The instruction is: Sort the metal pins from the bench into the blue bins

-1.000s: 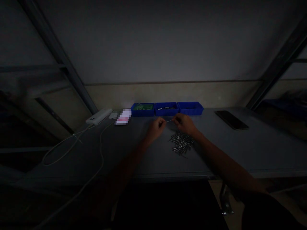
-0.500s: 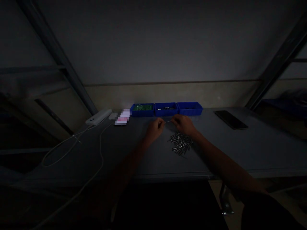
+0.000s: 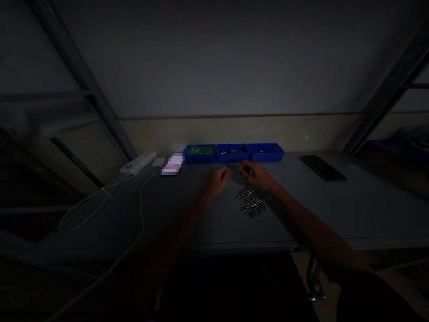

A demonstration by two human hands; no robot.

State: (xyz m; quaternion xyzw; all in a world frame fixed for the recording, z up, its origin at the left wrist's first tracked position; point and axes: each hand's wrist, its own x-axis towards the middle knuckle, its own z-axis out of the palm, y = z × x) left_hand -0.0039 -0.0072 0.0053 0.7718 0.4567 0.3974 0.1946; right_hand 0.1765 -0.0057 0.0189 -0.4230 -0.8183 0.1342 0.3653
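My left hand is closed in a pinch on one end of a thin, shiny rod. My right hand is closed too, its fingertips at the rod's other end. A small silvery glint shows among the right fingers, too dark to name. Just below the right hand lies a loose pile of slim metal pins on the grey table.
Three blue bins stand along the back: one with green contents, one with small metal parts, one with a thin piece. A white power bank, cables and a lit phone lie left, a dark phone right.
Both hands stay nearly in place over the table. The right fingers have shifted slightly around the rod, and a silvery glint now shows between them. The pile looks the same.
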